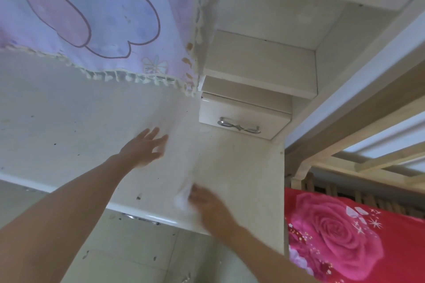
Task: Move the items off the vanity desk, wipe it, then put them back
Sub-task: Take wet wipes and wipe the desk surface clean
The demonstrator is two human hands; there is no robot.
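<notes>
The cream vanity desk top (69, 126) fills the middle of the view, bare and marked with small dark specks. My left hand (143, 149) reaches over the desk with fingers spread and straight, holding nothing. Near the front edge, my right hand (207, 204) is motion-blurred and grips a white wipe (184, 197) that lies against the desk surface. No vanity items show on the desk.
A lilac printed cloth with a tasselled fringe (103, 30) hangs over the mirror area at the back. A small drawer with a bow-shaped silver handle (239, 125) sits at the back right under stepped shelves. A red rose-print bedspread (345, 236) lies to the right.
</notes>
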